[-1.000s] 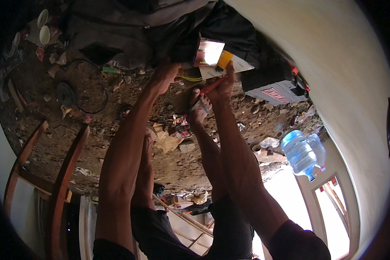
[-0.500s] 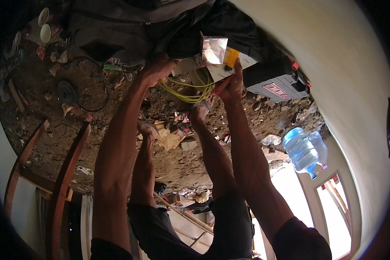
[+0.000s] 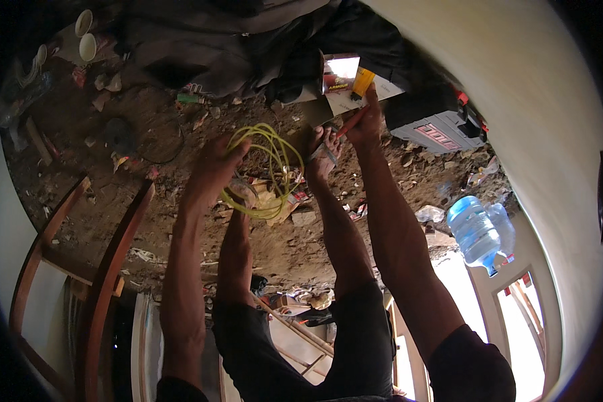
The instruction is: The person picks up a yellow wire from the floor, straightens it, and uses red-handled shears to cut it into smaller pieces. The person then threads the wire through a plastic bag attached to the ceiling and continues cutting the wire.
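My left hand is closed on a loose coil of yellow-green wire, which hangs above my left foot. My right hand is closed around a red-handled tool; its working end is hard to make out. Just beyond the right fingers is an open box with a shiny raised flap and a yellow piece at its side. The right fingertips reach the box's edge. Whether they also grip it cannot be seen. My right foot, in a sandal, stands between the two hands.
A grey-black tool case lies right of the box, against the pale wall. Large blue water bottles stand at the right. Dark cloth covers the far side. Wooden bars rise at left. Litter and rubble cover the dirt floor.
My left hand has drawn back toward me with the wire coil, away from the box and right hand. The right hand stays by the box with the red-handled tool. The view has shifted slightly.
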The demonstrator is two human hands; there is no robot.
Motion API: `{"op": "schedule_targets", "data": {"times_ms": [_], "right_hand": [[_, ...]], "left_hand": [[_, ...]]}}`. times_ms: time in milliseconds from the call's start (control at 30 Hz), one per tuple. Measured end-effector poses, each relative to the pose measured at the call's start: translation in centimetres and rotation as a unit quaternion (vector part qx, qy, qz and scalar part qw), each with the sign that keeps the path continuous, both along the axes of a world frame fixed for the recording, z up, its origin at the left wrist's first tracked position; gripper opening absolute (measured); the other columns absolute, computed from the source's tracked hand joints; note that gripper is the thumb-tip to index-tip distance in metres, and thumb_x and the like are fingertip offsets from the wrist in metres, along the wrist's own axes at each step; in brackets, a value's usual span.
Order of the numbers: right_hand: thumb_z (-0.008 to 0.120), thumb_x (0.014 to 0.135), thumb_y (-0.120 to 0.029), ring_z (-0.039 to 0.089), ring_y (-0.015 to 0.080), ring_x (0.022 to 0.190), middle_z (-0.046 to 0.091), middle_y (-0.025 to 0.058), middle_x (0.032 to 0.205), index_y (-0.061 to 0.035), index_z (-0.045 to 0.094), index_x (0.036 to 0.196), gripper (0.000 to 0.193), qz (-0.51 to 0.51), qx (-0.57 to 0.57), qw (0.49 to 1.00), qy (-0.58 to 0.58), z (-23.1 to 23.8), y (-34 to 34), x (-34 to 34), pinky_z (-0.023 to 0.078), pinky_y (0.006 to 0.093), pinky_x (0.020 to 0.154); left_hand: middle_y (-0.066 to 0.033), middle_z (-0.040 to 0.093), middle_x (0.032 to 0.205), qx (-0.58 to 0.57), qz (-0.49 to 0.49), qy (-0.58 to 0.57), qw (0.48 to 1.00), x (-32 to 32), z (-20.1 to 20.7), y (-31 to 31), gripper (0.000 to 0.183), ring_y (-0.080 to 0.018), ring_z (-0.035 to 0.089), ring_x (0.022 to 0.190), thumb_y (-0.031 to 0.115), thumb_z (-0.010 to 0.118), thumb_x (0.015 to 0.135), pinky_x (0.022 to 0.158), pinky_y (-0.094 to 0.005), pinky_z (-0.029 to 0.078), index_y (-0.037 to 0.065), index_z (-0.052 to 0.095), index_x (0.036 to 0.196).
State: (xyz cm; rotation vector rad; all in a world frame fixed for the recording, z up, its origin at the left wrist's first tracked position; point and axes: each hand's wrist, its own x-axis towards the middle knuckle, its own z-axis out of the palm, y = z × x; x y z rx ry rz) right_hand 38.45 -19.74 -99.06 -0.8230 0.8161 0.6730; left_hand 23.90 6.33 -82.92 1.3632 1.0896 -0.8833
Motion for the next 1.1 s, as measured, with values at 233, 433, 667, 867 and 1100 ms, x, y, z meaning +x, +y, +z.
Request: {"op": "schedule_targets", "data": {"times_ms": [233, 433, 667, 867, 1100], "right_hand": [[0.067, 0.094, -0.04, 0.047, 0.0104, 0.048, 0.055, 0.0017, 0.073, -0.0082, 0.057, 0.11, 0.036, 0.088, -0.123, 0.984, 0.095, 4.6, -2.3, -0.4, 0.038, 0.0248, 0.043], [0.056, 0.096, -0.023, 0.058, 0.018, 0.052, 0.067, 0.0139, 0.077, 0.0011, 0.065, 0.106, 0.027, 0.508, -0.114, 0.851, -0.065, 16.1, -7.5, -6.0, 0.047, 0.0298, 0.045], [0.056, 0.099, -0.026, 0.061, 0.0184, 0.048, 0.064, 0.0137, 0.061, 0.0087, 0.064, 0.102, 0.035, 0.507, 0.154, 0.834, 0.154, 39.8, -1.5, -9.0, 0.051, 0.0266, 0.048], [0.056, 0.099, -0.034, 0.055, 0.0173, 0.032, 0.063, 0.009, 0.063, 0.0048, 0.06, 0.111, 0.041, 0.514, 0.225, 0.824, 0.08, 49.3, -1.0, -14.6, 0.043, 0.0247, 0.027], [0.058, 0.098, -0.026, 0.049, 0.0144, 0.068, 0.053, 0.0045, 0.083, -0.0057, 0.056, 0.112, 0.025, 0.366, 0.287, 0.882, 0.077, 63.6, 1.6, -23.5, 0.041, 0.025, 0.059]], "left_hand": [[-0.0024, 0.063, 0.102, 0.048, 0.272, -0.063, 0.959, -8.4, 10.3, -5.7, 0.037, -0.0111, 0.059, 0.085, 0.02, 0.066, 0.096, 0.077, -0.031, 0.05, 0.006, 0.057, 0.129], [0.0071, 0.044, 0.068, -0.029, 0.504, -0.125, 0.854, -11.6, 19.3, -11.1, 0.033, -0.0017, 0.034, 0.05, 0.023, 0.068, 0.096, 0.043, -0.0206, 0.028, 0.009, 0.059, 0.124], [0.0051, 0.051, 0.077, -0.097, 0.523, -0.229, 0.816, -13.3, 31.6, -13.1, 0.054, -0.0005, 0.034, 0.05, 0.032, 0.075, 0.089, 0.043, -0.0176, 0.026, 0.008, 0.054, 0.132], [-0.0041, 0.063, 0.094, -0.05, 0.568, -0.265, 0.778, -18.5, 40.0, -13.7, 0.052, -0.0047, 0.041, 0.057, 0.026, 0.073, 0.091, 0.053, -0.0236, 0.04, 0.008, 0.052, 0.134], [-0.001, 0.057, 0.076, -0.177, 0.672, -0.291, 0.658, -27.1, 50.2, -16.9, 0.015, -0.0118, 0.051, 0.065, 0.022, 0.063, 0.099, 0.065, -0.0303, 0.048, 0.009, 0.061, 0.09]]}}
